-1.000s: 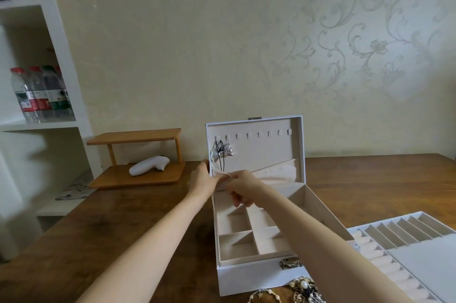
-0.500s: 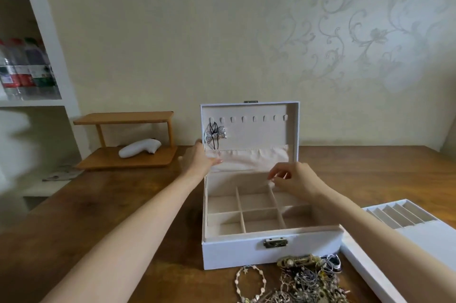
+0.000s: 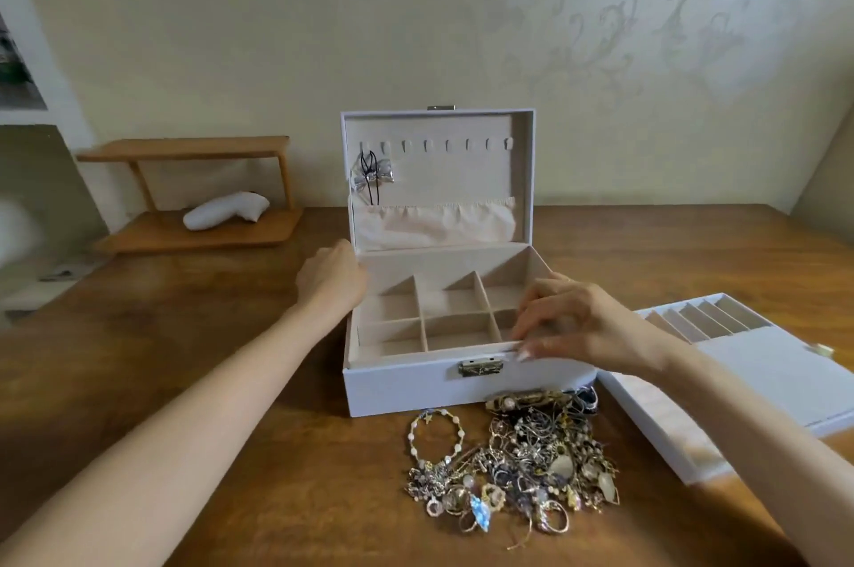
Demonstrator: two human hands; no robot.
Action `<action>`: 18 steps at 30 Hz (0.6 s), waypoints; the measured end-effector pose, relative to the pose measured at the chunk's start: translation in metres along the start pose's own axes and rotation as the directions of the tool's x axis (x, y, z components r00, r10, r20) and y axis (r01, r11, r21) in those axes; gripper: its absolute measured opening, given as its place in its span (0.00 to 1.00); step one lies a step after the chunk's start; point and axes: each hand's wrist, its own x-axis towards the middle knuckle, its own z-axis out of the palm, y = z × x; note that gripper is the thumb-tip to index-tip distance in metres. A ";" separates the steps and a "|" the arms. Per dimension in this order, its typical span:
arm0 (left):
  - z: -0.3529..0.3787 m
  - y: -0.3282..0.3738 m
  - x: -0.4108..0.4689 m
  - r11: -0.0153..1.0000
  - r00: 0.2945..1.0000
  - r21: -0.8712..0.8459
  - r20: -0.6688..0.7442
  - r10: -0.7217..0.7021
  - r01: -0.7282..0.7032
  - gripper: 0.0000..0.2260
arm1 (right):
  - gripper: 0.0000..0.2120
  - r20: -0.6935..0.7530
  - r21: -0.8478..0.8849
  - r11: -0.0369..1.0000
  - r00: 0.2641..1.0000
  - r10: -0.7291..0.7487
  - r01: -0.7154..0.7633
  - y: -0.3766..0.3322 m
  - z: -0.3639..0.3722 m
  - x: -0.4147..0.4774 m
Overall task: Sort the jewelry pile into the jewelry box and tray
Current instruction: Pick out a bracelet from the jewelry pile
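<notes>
Looking at: jewelry box [image 3: 406, 388] on the wooden table [image 3: 161, 312], centre of view, w/ the jewelry pile [image 3: 522, 465] on the table just in front of its front wall, toward the R half.
Box: lid [image 3: 443, 178] stood upright at the back, inside facing me. Dividers [image 3: 418, 321] split the base into 2 rows of 3 compts, w/ beige lining showing in those I could see.
Lid contents: a row of hooks [image 3: 434, 144] ran along the top. A silver bow pendant [image 3: 372, 176] on a dark cord hung from the leftmost hooks, above the gathered fabric pocket [image 3: 439, 224] across the lid's lower part.
Tray [image 3: 767, 365]: lay on the table just R of the box, w/ narrow slots at the far end and a flat panel mid. Near-L part was blurred and looked ribbed.
Pile: tangled rings, chains and pendants; a beaded bracelet [image 3: 436, 432] lay at its L edge.
L hand [image 3: 330, 277]: was at the box's back-L corner, against the wall. I saw only its back, fingers hidden, so I couldn't tell the grip.
R hand [image 3: 577, 326]: fingers were loosely spread and slack, tips on the front rim next to the latch [image 3: 479, 367]. It held nothing I could see.
Hidden/cut off: the front-R compt sat under the R hand, the R forearm crossed the tray, and the tray's R corner ran out of frame. Pile items were too small to tell apart.
Orientation: box long axis ran L-R, latch toward me. Tray long axis ran diagonally, near-L to far-R.
Background: a wooden stand [image 3: 185, 149] w/ a white object [image 3: 226, 210] on its lower shelf stood far L by the wall.
</notes>
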 end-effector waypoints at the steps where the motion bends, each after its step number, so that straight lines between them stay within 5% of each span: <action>1: 0.002 0.000 0.000 1.000 1.000 0.001 -0.016 -0.001 0.001 0.10 | 0.14 -0.014 0.024 1.000 1.000 0.004 -0.004 0.001 0.003 0.000; 8: -0.001 0.000 -0.006 0.988 0.999 -0.153 0.047 0.018 -0.011 0.15 | 0.04 0.027 0.065 0.996 0.998 0.061 -0.063 0.004 0.003 0.002; 10: -0.005 0.001 -0.020 0.954 0.986 -0.258 -0.104 0.131 -0.154 0.22 | 0.06 0.056 0.063 0.996 0.996 0.065 -0.068 0.001 0.001 0.002; 13: -0.021 0.015 -0.047 0.801 0.738 -0.159 -0.522 0.428 -0.577 0.21 | 0.11 0.072 0.165 0.979 0.992 0.106 -0.117 -0.004 -0.004 0.007; 18: -0.030 0.032 -0.077 0.504 0.469 -0.041 -0.437 0.768 -0.863 0.09 | 0.08 -0.067 0.193 0.977 0.992 0.109 -0.094 -0.009 0.005 0.008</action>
